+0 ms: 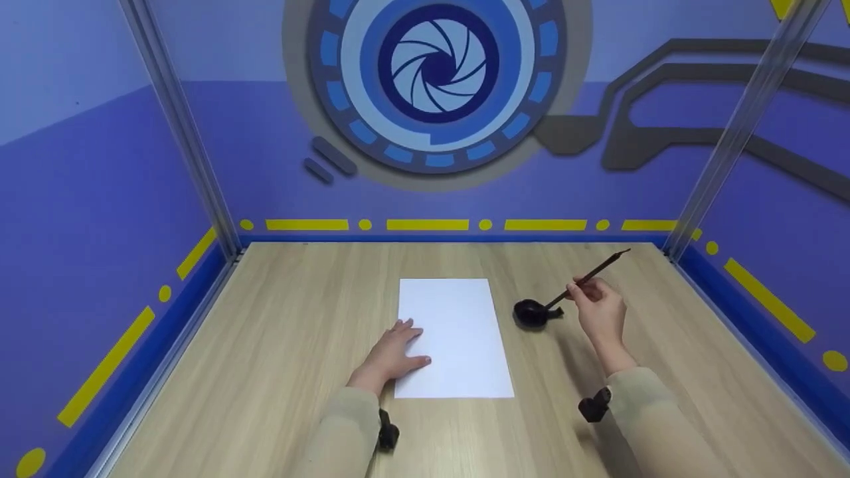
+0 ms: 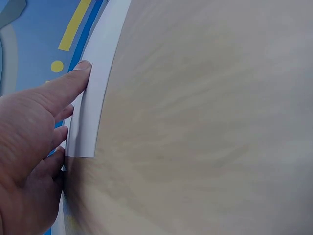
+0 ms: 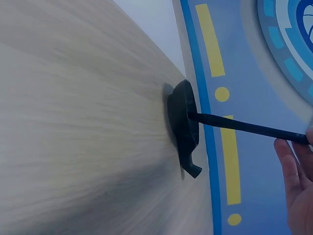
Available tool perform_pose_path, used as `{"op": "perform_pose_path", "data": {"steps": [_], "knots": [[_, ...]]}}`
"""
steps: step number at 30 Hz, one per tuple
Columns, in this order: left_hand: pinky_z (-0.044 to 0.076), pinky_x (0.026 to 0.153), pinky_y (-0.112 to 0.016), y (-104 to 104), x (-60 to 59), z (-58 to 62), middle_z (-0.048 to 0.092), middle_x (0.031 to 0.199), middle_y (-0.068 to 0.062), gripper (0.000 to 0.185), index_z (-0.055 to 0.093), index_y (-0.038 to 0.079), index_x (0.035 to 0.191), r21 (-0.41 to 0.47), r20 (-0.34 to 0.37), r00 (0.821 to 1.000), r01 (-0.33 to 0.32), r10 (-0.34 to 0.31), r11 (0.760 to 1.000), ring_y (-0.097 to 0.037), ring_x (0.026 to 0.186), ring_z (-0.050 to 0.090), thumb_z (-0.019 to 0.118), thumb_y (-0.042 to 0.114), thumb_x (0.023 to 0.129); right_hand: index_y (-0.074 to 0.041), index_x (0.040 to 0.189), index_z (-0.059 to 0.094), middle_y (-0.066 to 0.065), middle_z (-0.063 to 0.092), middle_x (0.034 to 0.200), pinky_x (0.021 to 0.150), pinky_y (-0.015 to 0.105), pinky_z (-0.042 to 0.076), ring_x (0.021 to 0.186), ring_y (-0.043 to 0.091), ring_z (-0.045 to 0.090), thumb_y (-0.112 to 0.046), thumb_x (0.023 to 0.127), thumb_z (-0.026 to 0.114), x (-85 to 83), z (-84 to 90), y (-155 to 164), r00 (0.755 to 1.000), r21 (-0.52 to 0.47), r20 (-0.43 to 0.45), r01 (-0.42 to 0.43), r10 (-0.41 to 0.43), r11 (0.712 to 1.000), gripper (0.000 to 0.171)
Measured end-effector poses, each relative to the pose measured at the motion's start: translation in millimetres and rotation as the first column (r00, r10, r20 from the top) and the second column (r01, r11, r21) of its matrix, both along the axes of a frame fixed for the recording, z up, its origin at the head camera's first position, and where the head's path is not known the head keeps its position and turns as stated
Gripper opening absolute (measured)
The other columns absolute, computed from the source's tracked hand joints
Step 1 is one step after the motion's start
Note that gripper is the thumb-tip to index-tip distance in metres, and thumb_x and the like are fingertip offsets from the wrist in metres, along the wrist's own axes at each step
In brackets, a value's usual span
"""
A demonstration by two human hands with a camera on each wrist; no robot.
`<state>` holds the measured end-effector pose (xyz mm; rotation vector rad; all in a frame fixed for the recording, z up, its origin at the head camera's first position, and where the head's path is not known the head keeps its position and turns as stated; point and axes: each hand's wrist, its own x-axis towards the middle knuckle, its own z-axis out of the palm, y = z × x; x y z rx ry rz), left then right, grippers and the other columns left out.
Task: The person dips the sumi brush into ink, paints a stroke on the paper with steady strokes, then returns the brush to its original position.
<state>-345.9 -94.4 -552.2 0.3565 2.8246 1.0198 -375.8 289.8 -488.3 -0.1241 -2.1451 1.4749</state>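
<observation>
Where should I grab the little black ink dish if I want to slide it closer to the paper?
Take the ink dish by its short stub handle, which sticks out on its right side toward the right hand, coming from the right. The brush tip sits in the bowl, so the rim is probably best left alone. The left hand rests flat on the paper.

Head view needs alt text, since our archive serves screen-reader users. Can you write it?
A person's right hand holds a thin dark brush with its tip in a small black dish, while the left hand lies flat on the left edge of a white sheet of paper. Everything sits on a light wooden table with purple walls around it.
</observation>
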Motion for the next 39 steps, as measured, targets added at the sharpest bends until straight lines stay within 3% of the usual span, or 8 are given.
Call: {"op": "perform_pose_path", "data": {"steps": [6,10,15,19,29,39], "knots": [[0.022,0.131,-0.057,-0.3,1.5,2.4,0.034,0.168,-0.014,0.065,0.052,0.008,0.150,0.007,0.002,1.000,0.004,-0.004,1.000,-0.037,0.159,0.022,0.075,0.034,0.094,-0.004,0.111,0.073,0.020,0.078,0.103,0.072,0.008,0.056,0.082,0.012,0.078,-0.018,0.098,0.071,1.5,0.7,1.8,1.000,0.017,0.018,-0.021,0.020,1.000,0.019],[0.021,0.131,-0.056,-0.4,2.1,3.3,0.032,0.169,-0.013,0.065,0.052,0.009,0.151,0.008,0.010,1.000,0.002,-0.002,1.000,-0.036,0.160,0.021,0.075,0.034,0.095,-0.004,0.113,0.073,0.021,0.078,0.104,0.071,0.007,0.055,0.080,0.006,0.077,-0.018,0.099,0.070,3.9,3.6,4.0,1.000,0.050,0.026,-0.014,0.013,0.999,0.020],[0.021,0.131,-0.057,-1.0,2.3,2.5,0.032,0.169,-0.013,0.066,0.052,0.009,0.150,0.011,0.015,1.000,-0.001,0.001,1.000,-0.037,0.160,0.020,0.075,0.034,0.094,-0.004,0.111,0.074,0.007,0.080,0.095,0.069,0.006,0.052,0.074,-0.006,0.070,-0.019,0.098,0.072,5.3,9.9,4.7,0.999,0.077,-0.014,0.044,-0.044,0.996,0.020],[0.022,0.131,-0.057,-1.1,1.8,0.8,0.032,0.169,-0.013,0.066,0.052,0.009,0.150,0.021,0.018,1.000,-0.011,0.010,1.000,-0.037,0.160,0.021,0.076,0.034,0.094,-0.007,0.108,0.075,-0.002,0.079,0.088,0.068,0.006,0.052,0.072,-0.008,0.069,-0.019,0.097,0.073,3.4,13.7,2.8,0.997,0.084,-0.058,0.059,-0.054,0.995,0.017],[0.021,0.131,-0.057,-0.6,0.6,-1.3,0.032,0.169,-0.013,0.067,0.052,0.009,0.150,0.017,0.017,1.000,-0.005,0.004,1.000,-0.037,0.160,0.020,0.076,0.035,0.094,-0.002,0.110,0.073,0.015,0.078,0.100,0.068,0.006,0.053,0.072,-0.007,0.069,-0.022,0.098,0.073,2.1,8.1,-2.4,0.999,0.122,0.010,0.044,-0.045,0.992,0.024],[0.020,0.131,-0.056,-0.6,1.2,0.6,0.031,0.169,-0.012,0.067,0.051,0.010,0.151,0.015,0.027,1.000,-0.006,0.005,1.000,-0.035,0.160,0.019,0.075,0.035,0.095,-0.005,0.103,0.072,0.011,0.078,0.095,0.064,0.008,0.051,0.071,-0.007,0.069,-0.027,0.096,0.074,3.2,9.8,-0.3,0.996,0.120,0.029,0.075,-0.079,0.990,0.023]]}}
